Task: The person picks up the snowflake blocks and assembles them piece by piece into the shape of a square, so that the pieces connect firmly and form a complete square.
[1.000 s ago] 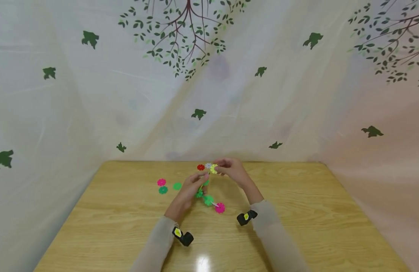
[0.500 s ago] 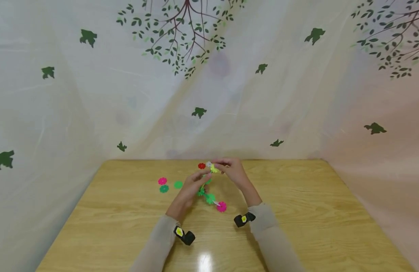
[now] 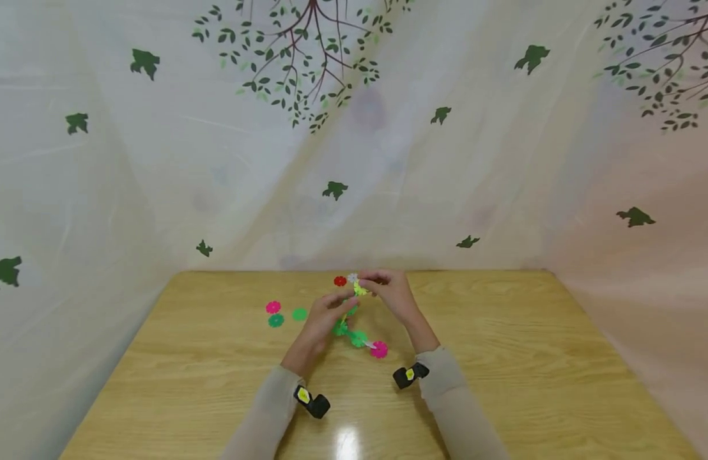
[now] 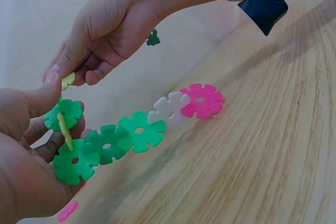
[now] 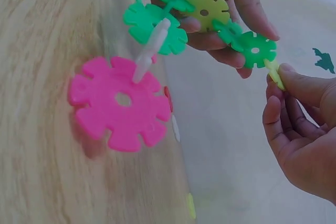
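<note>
The left hand [image 3: 324, 318] grips a chain of slotted, flower-shaped plastic discs [image 4: 139, 124], mostly green, its thumb over the upper links and its fingers behind them. The right hand [image 3: 394, 295] pinches a pale yellow plastic disc [image 5: 276, 77] between thumb and fingers, against the rim of the chain's end green disc [image 5: 262, 56]. Beyond the left fingers extend a white plastic disc [image 4: 161, 108] and a bright pink one [image 5: 100, 121].
</note>
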The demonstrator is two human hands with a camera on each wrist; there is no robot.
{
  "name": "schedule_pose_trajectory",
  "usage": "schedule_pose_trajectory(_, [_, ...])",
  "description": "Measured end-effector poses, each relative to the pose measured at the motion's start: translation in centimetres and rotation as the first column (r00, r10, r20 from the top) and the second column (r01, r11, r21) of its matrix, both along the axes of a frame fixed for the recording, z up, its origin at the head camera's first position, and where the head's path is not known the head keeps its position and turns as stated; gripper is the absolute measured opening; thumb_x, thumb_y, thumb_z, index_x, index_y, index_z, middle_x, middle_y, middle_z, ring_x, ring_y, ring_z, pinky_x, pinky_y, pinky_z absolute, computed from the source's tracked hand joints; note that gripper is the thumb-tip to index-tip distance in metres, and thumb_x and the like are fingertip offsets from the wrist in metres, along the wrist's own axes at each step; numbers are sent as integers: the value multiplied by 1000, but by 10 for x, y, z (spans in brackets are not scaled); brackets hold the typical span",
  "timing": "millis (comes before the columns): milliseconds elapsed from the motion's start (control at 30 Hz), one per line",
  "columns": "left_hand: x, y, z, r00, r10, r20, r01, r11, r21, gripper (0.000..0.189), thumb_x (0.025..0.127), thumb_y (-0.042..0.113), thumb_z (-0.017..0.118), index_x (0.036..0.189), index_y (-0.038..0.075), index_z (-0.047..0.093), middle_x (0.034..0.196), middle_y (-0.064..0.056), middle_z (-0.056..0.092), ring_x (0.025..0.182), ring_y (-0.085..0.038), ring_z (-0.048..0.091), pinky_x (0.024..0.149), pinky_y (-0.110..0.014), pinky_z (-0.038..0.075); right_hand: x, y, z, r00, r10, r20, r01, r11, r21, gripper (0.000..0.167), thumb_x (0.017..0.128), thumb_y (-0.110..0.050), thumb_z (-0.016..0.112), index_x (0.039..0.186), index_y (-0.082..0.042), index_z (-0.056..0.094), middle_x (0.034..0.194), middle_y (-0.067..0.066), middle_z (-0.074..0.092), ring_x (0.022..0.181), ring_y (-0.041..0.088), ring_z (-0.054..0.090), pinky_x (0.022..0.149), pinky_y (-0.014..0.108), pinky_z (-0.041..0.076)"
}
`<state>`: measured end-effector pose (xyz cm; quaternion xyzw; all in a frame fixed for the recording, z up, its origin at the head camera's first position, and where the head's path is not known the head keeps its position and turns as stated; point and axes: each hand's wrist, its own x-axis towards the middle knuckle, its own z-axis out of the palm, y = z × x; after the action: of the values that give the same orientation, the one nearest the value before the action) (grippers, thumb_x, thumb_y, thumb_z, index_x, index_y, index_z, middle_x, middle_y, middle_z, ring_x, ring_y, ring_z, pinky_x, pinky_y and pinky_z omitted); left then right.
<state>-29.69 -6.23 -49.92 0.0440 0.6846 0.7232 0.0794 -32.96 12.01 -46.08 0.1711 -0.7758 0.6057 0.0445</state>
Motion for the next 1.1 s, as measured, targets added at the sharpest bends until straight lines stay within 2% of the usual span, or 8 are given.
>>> schedule_pose_trajectory(200, [-1, 4, -3, 998, 55, -30, -55, 998, -7, 33, 97, 15, 70, 124, -3, 70, 131, -17, 67, 98, -11, 63, 80, -24, 53, 3, -2, -3, 1000, 1, -9, -1, 1000, -14, 18, 94, -7, 73, 103, 8, 76, 103, 26, 75, 75, 12, 65, 70, 29, 57])
schedule_pose_trajectory(333, [-1, 8, -3, 997, 70, -29, -71, 997, -8, 31, 97, 15, 71, 122, -3, 71, 124, -13, 68, 96, -11, 59, 74, -20, 51, 3, -1, -6, 1000, -19, -7, 18, 1000, -25, 20, 94, -5, 72, 104, 12, 74, 100, 27, 75, 76, 26, 67, 69, 34, 59])
schedule_pose_trajectory(500, [0, 9, -2, 1000, 9, 24, -9, 1000, 9, 34, 98, 17, 69, 128, 1, 68, 116, -15, 70, 78, -13, 59, 68, -22, 50, 3, 1, -8, 999, -20, 25, 20, 1000, 5, 21, 95, -7, 71, 106, 11, 74, 102, 25, 75, 75, 19, 66, 72, 40, 60])
schedule_pose_trajectory(633, [-1, 7, -1, 996, -60, 63, 58, 997, 46, 41, 99, 20, 68, 138, 8, 62, 117, -22, 68, 67, -15, 59, 63, -23, 50, 1, 4, -3, 996, 15, 82, -20, 998, 59, 25, 100, -12, 66, 118, 3, 73, 119, 23, 72, 87, 10, 66, 83, 51, 59])
schedule_pose_trajectory(733, [-2, 5, -1, 995, -69, 67, 65, 996, 61, 42, 99, 20, 67, 138, 8, 60, 118, -23, 68, 66, -14, 59, 61, -23, 51, -3, 10, 5, 993, 27, 119, -38, 995, 91, 31, 103, -15, 61, 130, 0, 68, 129, 24, 68, 99, 17, 68, 89, 51, 58])
schedule_pose_trajectory(867, [-3, 2, -1, 997, -50, 67, 46, 997, 58, 38, 99, 19, 67, 135, 7, 62, 121, -24, 68, 74, -14, 61, 64, -23, 52, -14, 23, 24, 993, 7, 117, -23, 991, 134, 35, 104, -17, 60, 133, 2, 64, 125, 26, 68, 106, 33, 68, 87, 41, 60])
schedule_pose_trajectory(967, [-4, -1, 0, 997, -31, 69, 28, 998, 52, 37, 98, 19, 68, 133, 8, 62, 123, -23, 69, 85, -14, 63, 69, -24, 52, -26, 35, 36, 995, -6, 95, -15, 976, 218, 34, 103, -18, 61, 129, 4, 66, 119, 25, 70, 105, 39, 67, 79, 32, 60])
schedule_pose_trajectory(1100, [-4, -4, 0, 997, -12, 70, 8, 999, 45, 39, 97, 18, 70, 132, 6, 61, 121, -20, 71, 91, -13, 64, 73, -25, 50, -45, 46, 39, 998, 22, 60, -44, 916, 400, 29, 102, -13, 61, 123, 6, 69, 115, 25, 72, 102, 40, 69, 79, 35, 60])
